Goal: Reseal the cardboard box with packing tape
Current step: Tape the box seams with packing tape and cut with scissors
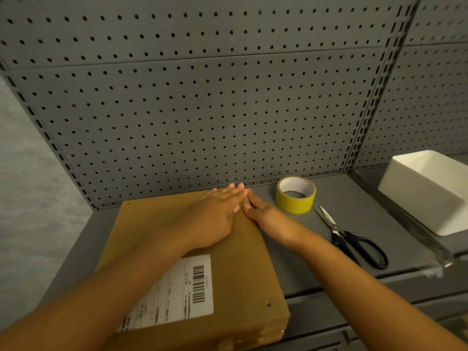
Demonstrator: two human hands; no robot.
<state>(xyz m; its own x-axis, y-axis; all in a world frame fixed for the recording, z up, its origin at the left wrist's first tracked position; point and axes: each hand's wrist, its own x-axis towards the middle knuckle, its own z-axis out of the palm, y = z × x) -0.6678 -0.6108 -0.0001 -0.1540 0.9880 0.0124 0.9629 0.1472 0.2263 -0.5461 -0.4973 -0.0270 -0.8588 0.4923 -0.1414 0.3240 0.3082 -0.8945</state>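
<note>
1. Head view: cardboard box (192, 254) is sitting on the table (316, 239), both hands pressing its far end flat: left hand (215, 219) and right hand (266, 219), fingers straight and together.
2. Looks like flap-closing; no tape on yet. Next up, I'd guess, grabbing the tape roll (295, 195) right of the box, scissors (354, 239) beside it.

Matt brown cardboard box (243, 262) with a smooth white paper label (174, 297). Glossy yellow tape roll (295, 195), white card core. Matt grey painted metal shelf (342, 252) and pegboard (202, 110). Shiny steel scissors (354, 238), glossy black plastic handles. Smooth white plastic bin (428, 196).
</note>
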